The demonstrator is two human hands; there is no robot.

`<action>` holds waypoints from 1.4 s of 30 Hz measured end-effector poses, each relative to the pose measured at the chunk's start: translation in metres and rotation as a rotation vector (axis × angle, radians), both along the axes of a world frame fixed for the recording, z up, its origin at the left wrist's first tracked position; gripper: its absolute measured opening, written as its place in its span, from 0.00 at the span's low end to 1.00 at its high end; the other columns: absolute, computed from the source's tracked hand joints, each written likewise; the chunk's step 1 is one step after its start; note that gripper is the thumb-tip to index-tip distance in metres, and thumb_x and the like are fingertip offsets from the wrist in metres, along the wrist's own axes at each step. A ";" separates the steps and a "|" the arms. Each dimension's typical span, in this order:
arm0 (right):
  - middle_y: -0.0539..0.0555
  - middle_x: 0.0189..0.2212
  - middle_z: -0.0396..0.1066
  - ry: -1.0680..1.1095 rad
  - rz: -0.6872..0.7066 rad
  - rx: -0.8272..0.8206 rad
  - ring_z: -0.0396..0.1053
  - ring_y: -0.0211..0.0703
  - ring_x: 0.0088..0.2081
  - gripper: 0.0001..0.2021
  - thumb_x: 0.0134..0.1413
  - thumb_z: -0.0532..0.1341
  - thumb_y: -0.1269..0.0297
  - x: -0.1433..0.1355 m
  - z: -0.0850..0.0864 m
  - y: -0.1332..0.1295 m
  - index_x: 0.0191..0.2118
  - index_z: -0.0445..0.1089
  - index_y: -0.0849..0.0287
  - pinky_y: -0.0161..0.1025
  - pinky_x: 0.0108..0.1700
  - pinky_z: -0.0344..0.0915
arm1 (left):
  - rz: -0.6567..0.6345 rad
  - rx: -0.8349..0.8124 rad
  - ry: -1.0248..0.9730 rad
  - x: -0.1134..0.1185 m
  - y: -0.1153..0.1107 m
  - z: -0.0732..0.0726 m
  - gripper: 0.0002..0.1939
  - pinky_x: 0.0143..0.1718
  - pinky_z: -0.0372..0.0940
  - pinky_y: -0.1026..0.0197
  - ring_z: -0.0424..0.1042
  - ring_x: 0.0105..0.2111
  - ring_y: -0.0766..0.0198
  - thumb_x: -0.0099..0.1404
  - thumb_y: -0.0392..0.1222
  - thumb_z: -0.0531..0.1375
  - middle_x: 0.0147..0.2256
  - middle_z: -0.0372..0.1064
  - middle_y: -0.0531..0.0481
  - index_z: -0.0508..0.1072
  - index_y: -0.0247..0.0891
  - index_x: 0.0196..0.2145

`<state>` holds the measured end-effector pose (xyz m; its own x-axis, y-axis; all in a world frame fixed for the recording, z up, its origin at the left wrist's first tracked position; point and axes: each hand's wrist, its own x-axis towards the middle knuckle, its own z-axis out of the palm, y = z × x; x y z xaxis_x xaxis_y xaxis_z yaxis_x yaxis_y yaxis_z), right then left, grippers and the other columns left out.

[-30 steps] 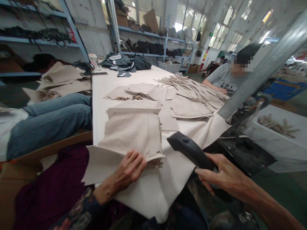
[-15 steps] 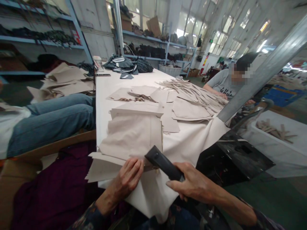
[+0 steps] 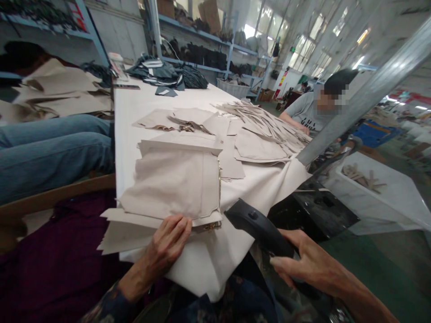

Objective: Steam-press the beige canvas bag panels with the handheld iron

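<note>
Gripping a black tool (image 3: 259,226) by its handle, the right hand (image 3: 311,264) curls its fingers around it just off the table's near corner. Beside it, the left hand (image 3: 166,244) presses flat, fingers together, on the near edge of stacked beige fabric panels (image 3: 175,184). Beyond, a co-worker (image 3: 308,112) sits behind scattered cut pieces (image 3: 266,125).

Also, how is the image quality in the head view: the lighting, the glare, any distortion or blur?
Head view: daylight from the windows is overexposed, with glare. Wide-angle lens bends the metal post and shelves towards the edges. The stack of beige fabric pieces under the left hand is fairly sharp; the right hand on the black tool looks slightly soft.
</note>
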<state>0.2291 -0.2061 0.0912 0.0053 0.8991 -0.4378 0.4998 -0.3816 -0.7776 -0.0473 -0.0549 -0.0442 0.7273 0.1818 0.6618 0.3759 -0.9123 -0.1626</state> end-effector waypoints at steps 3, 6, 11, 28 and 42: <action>0.45 0.17 0.65 0.012 -0.029 -0.062 0.62 0.32 0.19 0.04 0.51 0.60 0.67 -0.006 -0.005 -0.002 0.33 0.67 0.62 0.26 0.20 0.57 | -0.003 0.008 0.002 0.000 0.000 0.000 0.13 0.45 0.65 0.49 0.65 0.45 0.50 0.64 0.27 0.53 0.40 0.67 0.35 0.67 0.23 0.47; 0.45 0.16 0.65 0.041 0.019 -0.087 0.62 0.32 0.18 0.06 0.50 0.60 0.66 -0.013 -0.007 0.005 0.33 0.68 0.63 0.25 0.18 0.56 | 0.000 0.006 -0.003 0.001 0.001 -0.001 0.14 0.45 0.65 0.49 0.65 0.46 0.50 0.64 0.28 0.52 0.40 0.67 0.36 0.67 0.24 0.47; 0.46 0.17 0.65 0.081 0.067 -0.126 0.63 0.33 0.18 0.07 0.50 0.61 0.65 -0.018 -0.009 0.006 0.34 0.67 0.63 0.25 0.18 0.56 | -0.002 -0.004 -0.001 0.001 0.001 -0.003 0.14 0.45 0.65 0.49 0.65 0.45 0.50 0.64 0.28 0.53 0.40 0.67 0.35 0.67 0.24 0.48; 0.47 0.15 0.65 0.050 -0.011 0.033 0.61 0.32 0.16 0.08 0.54 0.57 0.64 0.012 -0.007 -0.006 0.29 0.64 0.63 0.27 0.20 0.58 | 0.024 -0.002 -0.050 0.004 -0.001 -0.007 0.13 0.45 0.65 0.48 0.65 0.45 0.51 0.65 0.29 0.52 0.40 0.68 0.36 0.67 0.27 0.47; 0.47 0.15 0.65 0.149 -0.031 0.073 0.60 0.32 0.15 0.09 0.52 0.58 0.62 0.000 -0.013 0.011 0.30 0.65 0.63 0.26 0.17 0.57 | 0.165 0.070 0.079 0.009 0.002 -0.004 0.20 0.46 0.62 0.51 0.65 0.43 0.53 0.66 0.30 0.47 0.43 0.67 0.37 0.63 0.27 0.55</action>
